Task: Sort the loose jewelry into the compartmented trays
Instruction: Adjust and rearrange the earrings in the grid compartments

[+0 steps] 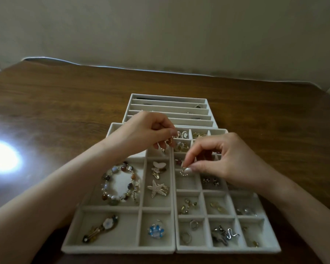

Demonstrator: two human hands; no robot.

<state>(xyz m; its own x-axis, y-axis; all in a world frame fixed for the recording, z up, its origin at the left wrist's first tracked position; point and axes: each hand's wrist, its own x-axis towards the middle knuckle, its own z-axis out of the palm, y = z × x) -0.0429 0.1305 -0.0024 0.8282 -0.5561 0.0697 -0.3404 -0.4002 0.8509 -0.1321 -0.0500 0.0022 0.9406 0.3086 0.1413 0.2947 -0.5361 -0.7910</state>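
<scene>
Hands: left (147, 130) pinches gold piece (163, 149), right (227, 161) pinches earring (183, 173) | bracelet (120, 181), starfish clip (157, 188) nearby

The single view comes from the person's head, at the near edge of the table (46, 96). It faces forward and steeply down. The lens is wide, so the table's far edge and the wall (160, 25) behind it look bent. The near left tray (120, 248) and near right tray (227, 249) fill the lower middle, and the far tray (170, 96) lies just behind them. The left hand (147, 130) and right hand (223, 161) enter from the bottom corners. The camera is near enough to show the small pearl piece (187, 170) pinched by the right hand. Whether the left hand's curled fingers hold something I cannot tell.
</scene>
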